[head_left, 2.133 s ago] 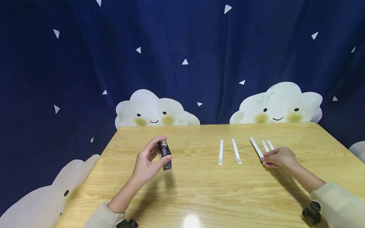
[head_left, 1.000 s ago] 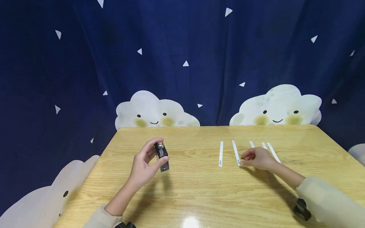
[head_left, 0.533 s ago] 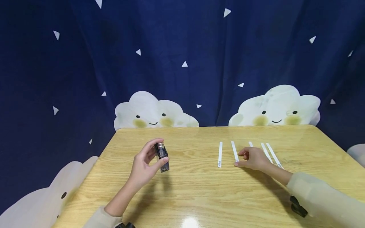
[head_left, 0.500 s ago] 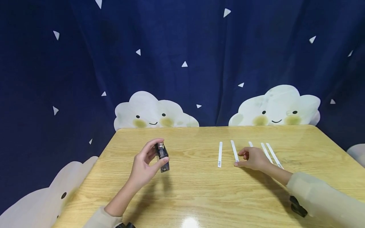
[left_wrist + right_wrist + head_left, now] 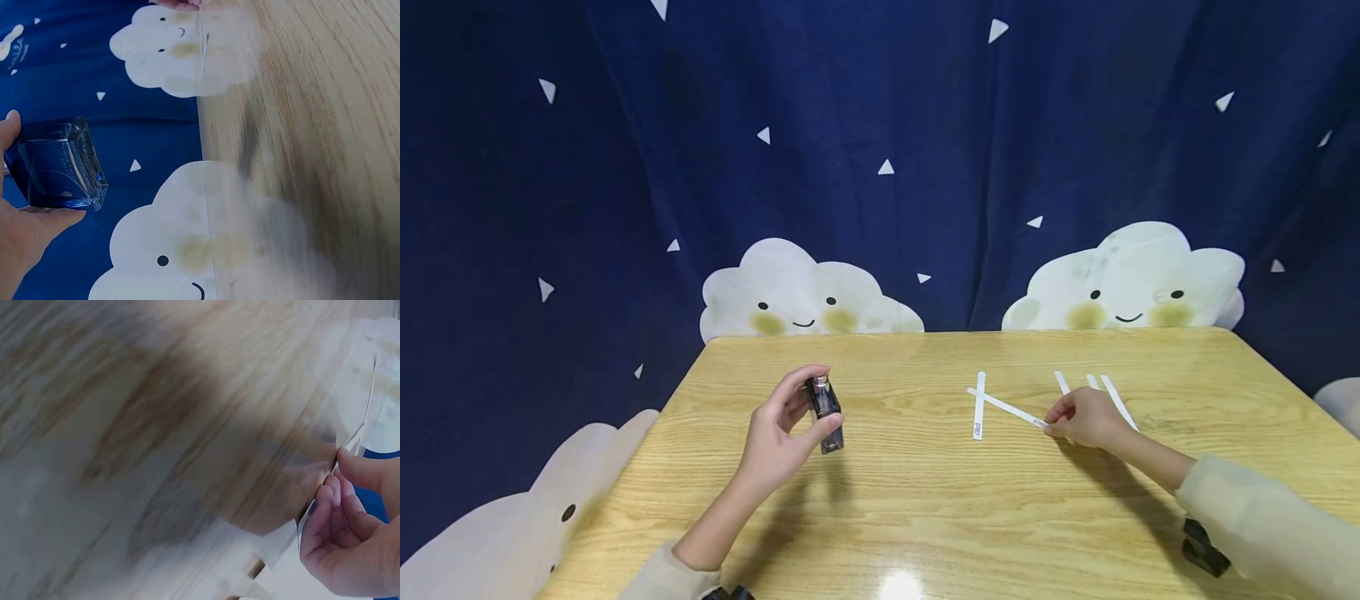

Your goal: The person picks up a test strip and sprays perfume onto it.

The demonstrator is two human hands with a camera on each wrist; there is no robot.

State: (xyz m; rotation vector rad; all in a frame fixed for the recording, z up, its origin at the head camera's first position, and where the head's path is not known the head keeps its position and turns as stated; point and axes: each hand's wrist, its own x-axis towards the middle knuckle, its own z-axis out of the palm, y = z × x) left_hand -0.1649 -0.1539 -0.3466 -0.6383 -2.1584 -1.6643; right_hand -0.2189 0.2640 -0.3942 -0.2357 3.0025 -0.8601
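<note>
One white strip [image 5: 1011, 408] is pinched at its printed end by the right hand [image 5: 1086, 417], so the grip there is closed upon it, between thumb and finger. The strip is slanted over the surface [image 5: 880, 500], and by its far end another strip [image 5: 978, 417] is crossed; which of the two is on top cannot be told. Three more strips [image 5: 1120, 402] are partly covered by the right hand. Well apart, on the left, a dark bottle [image 5: 825, 417] is held up above the surface in the left hand [image 5: 778, 433], grasped by fingers and thumb. The step in hand is judged to be the handling of this single strip, while the bottle is only held. For the next move, a light pinch seems to be needed, so that the crossed strip is not dragged along.
</note>
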